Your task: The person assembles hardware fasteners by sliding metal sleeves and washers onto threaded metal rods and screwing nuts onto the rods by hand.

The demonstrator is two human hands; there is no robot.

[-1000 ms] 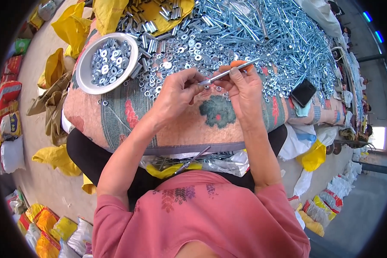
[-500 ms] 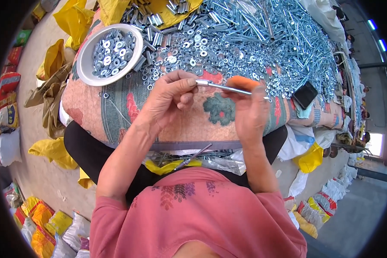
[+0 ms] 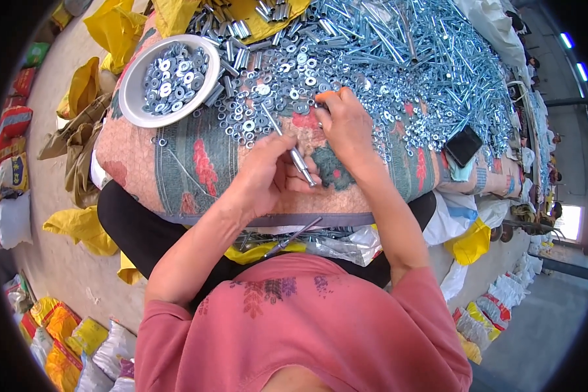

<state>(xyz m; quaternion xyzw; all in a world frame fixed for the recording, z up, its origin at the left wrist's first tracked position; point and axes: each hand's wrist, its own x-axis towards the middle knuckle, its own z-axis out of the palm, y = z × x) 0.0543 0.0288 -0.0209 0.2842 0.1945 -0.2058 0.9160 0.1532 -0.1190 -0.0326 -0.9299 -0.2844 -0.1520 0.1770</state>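
My left hand [image 3: 271, 171] is closed round a sleeve anchor bolt [image 3: 298, 160], a thin threaded rod with a silver sleeve at its near end. The rod tilts up to the left over the flowered cloth, its bare tip toward the washers. My right hand [image 3: 349, 127] is lowered palm-down at the near edge of a spread of loose washers [image 3: 293, 93]. Its fingers are curled, and an orange cover [image 3: 328, 97] shows on one of them. Whatever lies between those fingertips is hidden.
At the left stands a white bowl [image 3: 125, 98] full of washers. Beyond are short metal sleeves [image 3: 242, 59] and a large heap of long bolts [image 3: 431, 59]. A black phone-like object [image 3: 464, 145] lies at the right. Yellow sacks [image 3: 78, 232] are on the floor.
My left hand has lowered and turned the anchor bolt from level to slanted. My right hand has left the rod's end and moved left and forward onto the washers.
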